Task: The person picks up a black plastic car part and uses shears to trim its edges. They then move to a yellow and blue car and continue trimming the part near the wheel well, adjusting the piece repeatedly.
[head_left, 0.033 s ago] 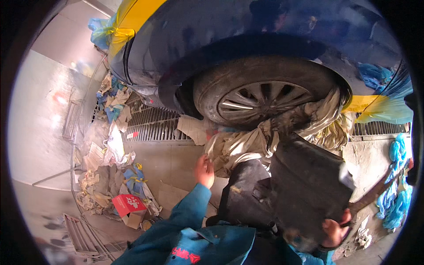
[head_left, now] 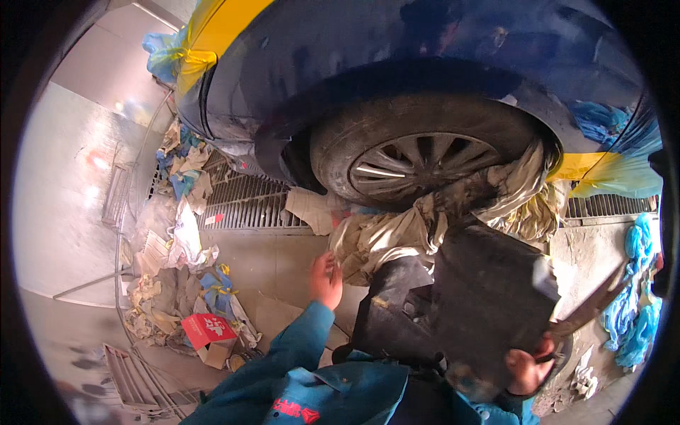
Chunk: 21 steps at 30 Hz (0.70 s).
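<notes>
My left hand (head_left: 326,280) reaches forward with fingers partly extended, nearest to the rumpled beige cloth (head_left: 386,241) under the wheel; I cannot tell if they touch. No held thing shows in it. My right hand (head_left: 528,368) is at the lower right, fingers curled round the near end of a long, flat brown strip (head_left: 591,308), blurred, its kind unclear. Left of this hand is a large black, boxy shape (head_left: 496,290), perhaps my trouser leg. In front stands a dark blue car (head_left: 425,35) with a dusty wheel (head_left: 425,159), cloth bunched against the tyre.
Yellow and blue plastic film (head_left: 191,57) hangs on the car's left end. Floor grating (head_left: 248,202) runs beneath the car. Crumpled paper (head_left: 152,304) and a red-topped carton (head_left: 212,336) lie at left. Blue film (head_left: 637,312) lies at right, beside the strip's far end.
My right hand has shifted slightly left and up, the brown strip moving with it. My left hand has barely moved.
</notes>
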Motion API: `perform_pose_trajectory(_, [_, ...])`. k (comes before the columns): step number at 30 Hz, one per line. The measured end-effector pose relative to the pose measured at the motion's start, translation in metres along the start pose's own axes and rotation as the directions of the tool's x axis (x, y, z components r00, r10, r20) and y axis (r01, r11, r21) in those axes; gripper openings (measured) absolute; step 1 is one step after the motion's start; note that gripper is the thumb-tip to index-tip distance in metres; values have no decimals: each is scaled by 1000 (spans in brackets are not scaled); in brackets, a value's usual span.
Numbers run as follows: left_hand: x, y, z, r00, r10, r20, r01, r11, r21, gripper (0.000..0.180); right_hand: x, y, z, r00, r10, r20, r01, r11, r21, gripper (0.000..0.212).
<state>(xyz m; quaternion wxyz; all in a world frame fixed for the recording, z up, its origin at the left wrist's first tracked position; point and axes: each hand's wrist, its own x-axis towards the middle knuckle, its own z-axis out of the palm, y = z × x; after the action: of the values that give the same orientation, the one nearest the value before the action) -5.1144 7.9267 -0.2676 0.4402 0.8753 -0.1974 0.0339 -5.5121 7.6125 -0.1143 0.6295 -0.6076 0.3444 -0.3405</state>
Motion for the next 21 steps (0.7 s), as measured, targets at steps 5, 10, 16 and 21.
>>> perform_pose_trajectory(5, [-27,134,-84,824,408,393,-513,831,214,73,42,-58,99,914,-328,239,359,928,-101,80])
perform_pose_trajectory(10, [-37,190,-50,852,404,334,-464,877,122,85,71,-125,149,907,9,421,-179,913,367,39])
perform_pose_trajectory(16, [-23,169,-51,921,289,262,-342,921,187,53,79,-118,173,864,-43,502,-156,924,349,35])
perform_pose_trajectory(21, [-19,106,-72,967,35,253,-45,999,31,38,83,-68,188,806,72,588,-317,891,325,33])
